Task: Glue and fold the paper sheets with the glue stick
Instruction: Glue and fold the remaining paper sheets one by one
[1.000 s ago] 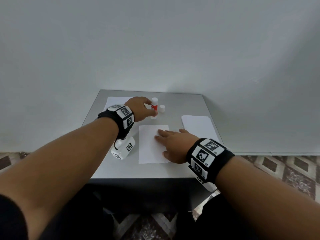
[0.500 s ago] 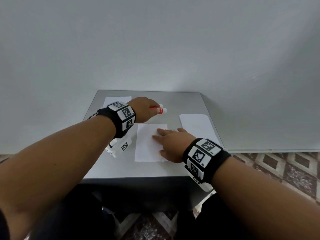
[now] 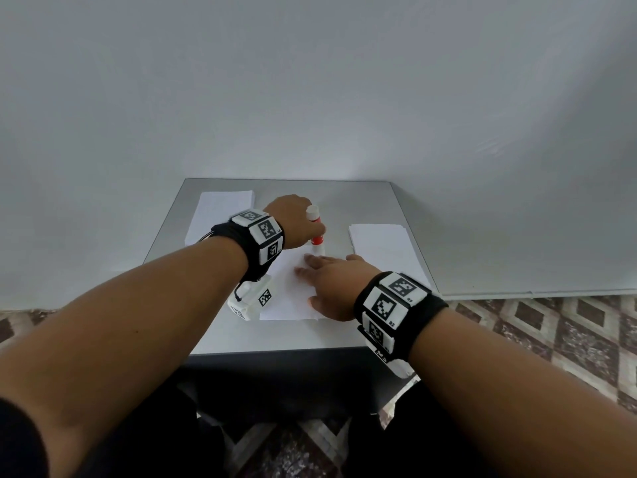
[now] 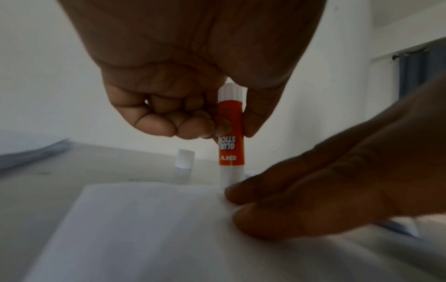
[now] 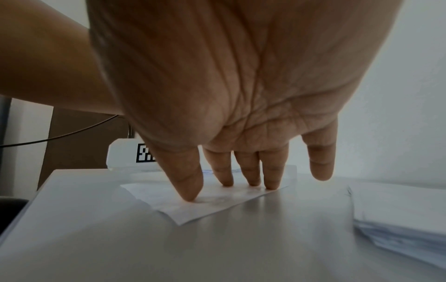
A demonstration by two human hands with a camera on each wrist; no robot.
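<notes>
In the head view, the left hand (image 3: 295, 220) grips the red and white plastic glue stick (image 3: 316, 235) upside down, almost upright, its lower end on the far edge of the single white paper sheet (image 3: 287, 291) in the middle of the grey flat counter (image 3: 362, 205). The right hand (image 3: 332, 285) lies flat on this sheet, fingers straight, holding nothing. A white paper stack (image 3: 220, 215) lies at 10 o'clock from the sheet, and a second white paper stack (image 3: 382, 246) at 2 o'clock.

In the left wrist view, the fingers (image 4: 193, 124) and thumb are curled around the glue stick (image 4: 231, 137); its printed label reads upside down. The small white plastic cap (image 4: 184, 158) stands on the counter behind, apart from the stick. The right hand (image 4: 337, 187) presses the sheet (image 4: 144, 229) just beside the stick's lower end.

In the right wrist view, the right hand's (image 5: 241, 95) fingertips (image 5: 190, 196) press on the sheet (image 5: 212, 206); the little finger is lifted off the sheet.
</notes>
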